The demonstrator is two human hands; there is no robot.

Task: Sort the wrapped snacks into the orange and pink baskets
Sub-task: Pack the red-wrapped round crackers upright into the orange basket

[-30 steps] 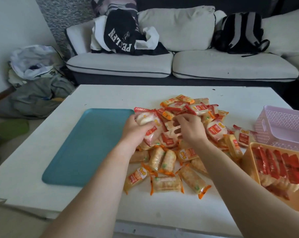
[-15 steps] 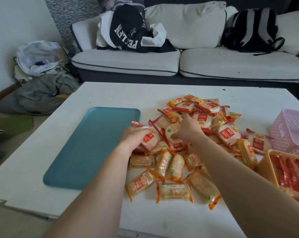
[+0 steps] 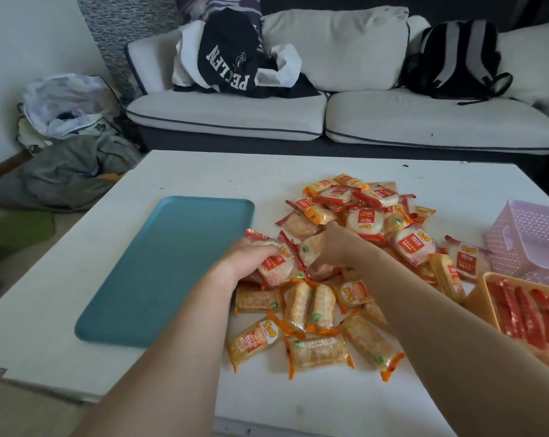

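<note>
Lowering the left hand (image 3: 251, 257) onto the near-left edge of the pile (image 3: 370, 228) compared with a second ago, and tucking the right hand (image 3: 334, 247) in closer beside it. Gripping red packets (image 3: 277, 263) in the left, fingers wrapped round them. Burying the right hand's fingers among the wrappers, so can't tell whether pinching one or just rummaging.

Best bet, I reckon: picking out only the red-edged ones, bunching a handful, then carrying them across the heap to the orange basket (image 3: 487, 288) at the near right, already holding a row of red ones. Probably saving the orange packets (image 3: 317, 351) at the front for the pink basket (image 3: 531, 234) just behind it.

Watching for slippery wrappers dragging neighbours along the bench (image 3: 61, 310). Nothing blocking really; just leaving the blue tray (image 3: 169, 269) alone on the left, well apart from both baskets.
</note>
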